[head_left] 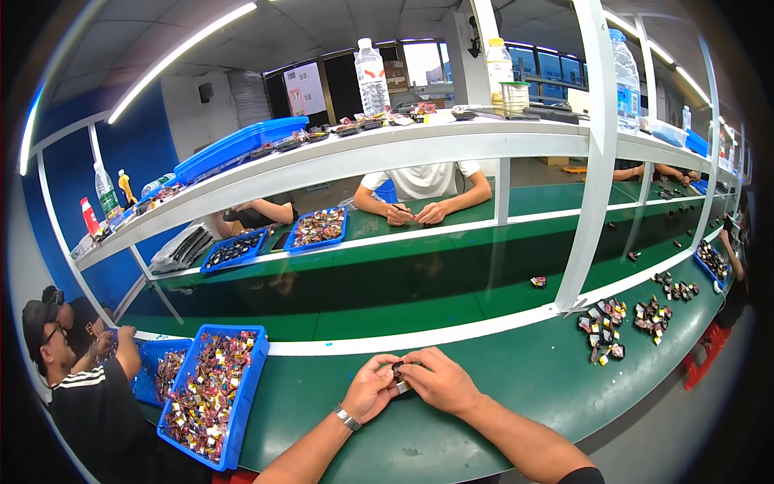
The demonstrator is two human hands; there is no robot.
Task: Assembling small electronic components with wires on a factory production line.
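At the lower left of the frame, a blue rectangular plastic tray (246,379) is sitting on the green worktop (516,379), heaped with small red, yellow and dark parts. The heap suggests that a large stock is waiting to be handled. A second blue tray (149,379) is lying just beside it, further left, in front of a seated person in a dark striped top (85,403).

At the lower middle, the left hand (369,389), with a metal wristwatch (348,418) on its wrist, is meeting the right hand (439,381) over the worktop. The fingertips of both hands are pinching one small dark part (397,369) between them, with a pale bit showing just below. How exactly the part is being worked is too small to tell.

To the right of the frame's middle, two loose clusters of small dark, yellow and white pieces (603,329) and (651,316) are lying on the worktop, with more scattered toward the far right edge. Judging from this, these may be pieces already dealt with, few beside the full tray, so the work seems to be at an early or middle stage, with one piece in hand now.

Across the white-framed shelf rack (403,153), at the upper middle, another person in a white shirt (423,181) is working with both hands.
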